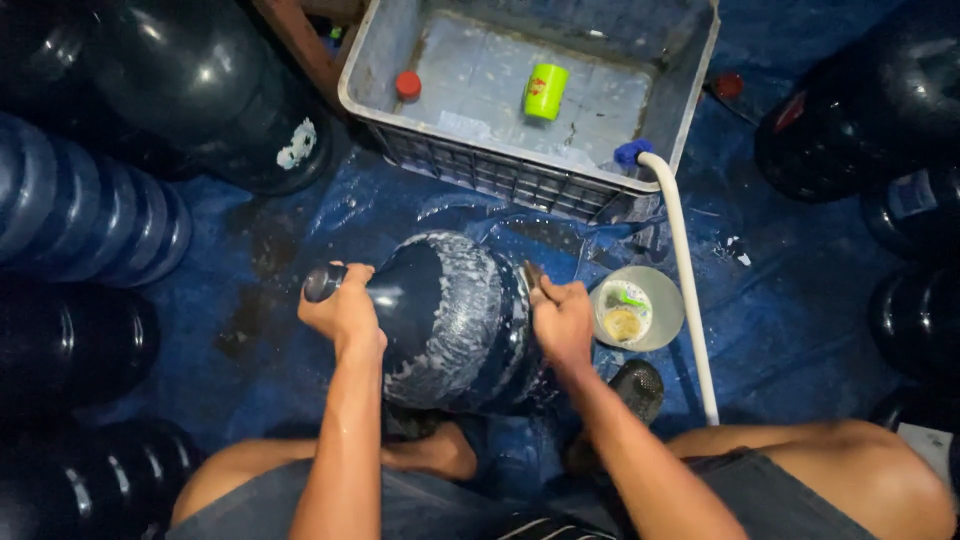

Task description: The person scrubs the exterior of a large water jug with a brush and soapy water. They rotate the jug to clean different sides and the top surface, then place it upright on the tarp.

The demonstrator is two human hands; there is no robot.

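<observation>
A large dark blue water jug (450, 315) lies on its side on the blue tarp between my knees, streaked with white soap foam. My left hand (345, 310) grips the jug's neck near its mouth at the left. My right hand (562, 320) is closed on a small scrubber, pressed against the right side of the jug's body.
A grey plastic crate (690, 95) with water, a green cup (545, 91) and a red cap (407, 84) stands ahead. A white hose (690, 290) runs from it past a small bowl (665, 310) of soap. Dark jugs (90, 220) crowd both sides.
</observation>
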